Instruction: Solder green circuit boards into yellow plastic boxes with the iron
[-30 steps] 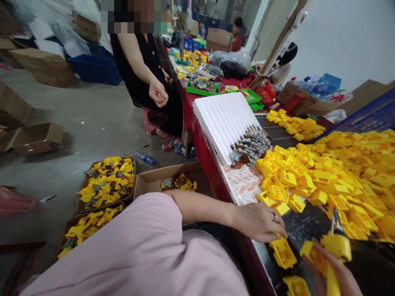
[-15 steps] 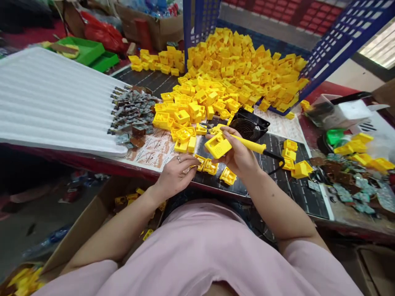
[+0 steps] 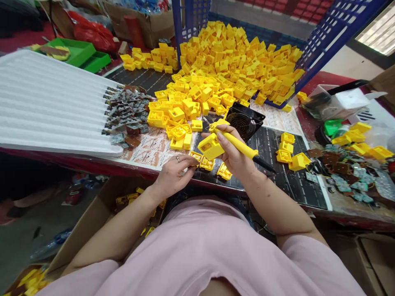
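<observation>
My right hand [image 3: 233,152] grips a yellow-handled soldering iron [image 3: 239,144]. The same hand also holds a yellow plastic casing [image 3: 211,146], its speaker-hole face turned toward me. Lower and to the left, my left hand [image 3: 176,172], with a ring on one finger, has thumb and fingers pinched at the edge of another yellow casing [image 3: 195,156]; the fingertips partly cover it. Two more opened casings, a middle one [image 3: 207,163] and a right one [image 3: 224,171], lie in that row along the table's front edge, small parts inside them.
A blue crate [image 3: 193,20] spills a heap of yellow casings [image 3: 228,57] onto the table. Behind my right hand stands a black fan [image 3: 243,122]. Circuit boards [image 3: 126,111] are piled beside a white foam sheet [image 3: 52,102]; more boards [image 3: 348,172] lie at right.
The whole view has shifted slightly. In my right hand the iron and casing have tilted a little, the iron's rear end pointing further down. My left hand stays at the same casing.
</observation>
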The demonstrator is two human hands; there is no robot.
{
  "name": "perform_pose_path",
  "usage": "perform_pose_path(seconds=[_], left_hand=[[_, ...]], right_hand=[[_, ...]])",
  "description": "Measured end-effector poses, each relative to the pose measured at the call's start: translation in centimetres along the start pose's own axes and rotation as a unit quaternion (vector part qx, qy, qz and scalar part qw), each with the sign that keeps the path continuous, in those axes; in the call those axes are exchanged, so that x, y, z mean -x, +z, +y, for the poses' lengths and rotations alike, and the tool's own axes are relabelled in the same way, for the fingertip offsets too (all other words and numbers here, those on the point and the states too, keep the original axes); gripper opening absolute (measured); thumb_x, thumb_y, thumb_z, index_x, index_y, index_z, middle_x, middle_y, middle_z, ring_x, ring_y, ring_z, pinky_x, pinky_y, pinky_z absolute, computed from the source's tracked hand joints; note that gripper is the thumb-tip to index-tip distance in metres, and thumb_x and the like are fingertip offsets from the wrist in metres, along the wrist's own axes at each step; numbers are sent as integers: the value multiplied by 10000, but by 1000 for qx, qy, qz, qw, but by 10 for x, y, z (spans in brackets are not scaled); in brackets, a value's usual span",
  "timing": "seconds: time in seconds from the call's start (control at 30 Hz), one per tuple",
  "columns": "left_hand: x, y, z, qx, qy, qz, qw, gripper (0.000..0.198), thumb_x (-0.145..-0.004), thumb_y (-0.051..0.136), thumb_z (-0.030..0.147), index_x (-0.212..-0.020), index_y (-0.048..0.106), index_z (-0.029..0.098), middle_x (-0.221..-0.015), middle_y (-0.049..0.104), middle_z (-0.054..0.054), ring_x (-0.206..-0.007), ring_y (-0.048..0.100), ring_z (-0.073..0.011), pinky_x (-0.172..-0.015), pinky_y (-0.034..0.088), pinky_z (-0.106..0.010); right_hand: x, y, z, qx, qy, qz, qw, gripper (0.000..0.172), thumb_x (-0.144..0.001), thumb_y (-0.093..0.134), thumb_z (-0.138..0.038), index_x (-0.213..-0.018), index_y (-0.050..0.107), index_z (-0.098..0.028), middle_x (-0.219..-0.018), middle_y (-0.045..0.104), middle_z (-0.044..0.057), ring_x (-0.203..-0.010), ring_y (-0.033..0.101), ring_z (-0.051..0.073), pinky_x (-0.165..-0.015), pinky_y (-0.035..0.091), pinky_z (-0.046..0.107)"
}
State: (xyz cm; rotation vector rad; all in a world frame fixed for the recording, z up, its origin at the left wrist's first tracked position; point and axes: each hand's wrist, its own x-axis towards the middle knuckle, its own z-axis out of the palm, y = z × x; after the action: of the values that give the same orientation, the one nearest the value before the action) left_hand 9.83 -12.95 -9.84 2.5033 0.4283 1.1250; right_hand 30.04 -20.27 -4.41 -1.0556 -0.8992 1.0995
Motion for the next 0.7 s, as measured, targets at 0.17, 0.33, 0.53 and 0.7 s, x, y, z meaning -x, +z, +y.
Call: perform_pose_path(seconds=[0.17, 0.33, 0.53, 0.7], left_hand=[[0, 1, 4, 1, -20, -30, 999, 221, -1013, 552, 203, -991, 771, 183, -997, 824, -72, -925, 789, -201, -874, 625, -314], [1, -4, -16, -6, -56, -57, 997, 256, -1018, 538, 245, -1020, 791, 203, -1028, 820, -89, -962, 775, -232, -909, 617, -370], [-19, -13, -57, -171, -123, -49, 976, 318, -993, 550, 310, -1137, 798, 174, -1198, 776, -153, -1176, 682, -354, -1079, 527, -550], [-47, 3, -61, -237, -121, -130, 955, 444, -957, 685, 417, -1326, 710, 171, -1374, 694, -165, -1332, 565, -409, -1125, 444, -599]], right_hand=[[0, -5, 11, 81, -59, 15, 995, 511, -904, 726, -681, -1222, 535, -330, -1140, 774, 28, -1036, 786, 232, -803, 706, 368], [-6, -39, 24, 374, -185, -24, 908, 407, -990, 644, -595, -1272, 581, -308, -1271, 760, 73, -1107, 773, 245, -1010, 646, 449], [-17, -93, 30, 510, -198, -108, 830, 327, -909, 735, -552, -1080, 734, -274, -1044, 805, 85, -992, 776, 309, -953, 643, 509], [-19, -84, 3, 528, -209, -110, 816, 334, -952, 709, -535, -1197, 715, -308, -1272, 781, 71, -1182, 747, 309, -1060, 600, 493]])
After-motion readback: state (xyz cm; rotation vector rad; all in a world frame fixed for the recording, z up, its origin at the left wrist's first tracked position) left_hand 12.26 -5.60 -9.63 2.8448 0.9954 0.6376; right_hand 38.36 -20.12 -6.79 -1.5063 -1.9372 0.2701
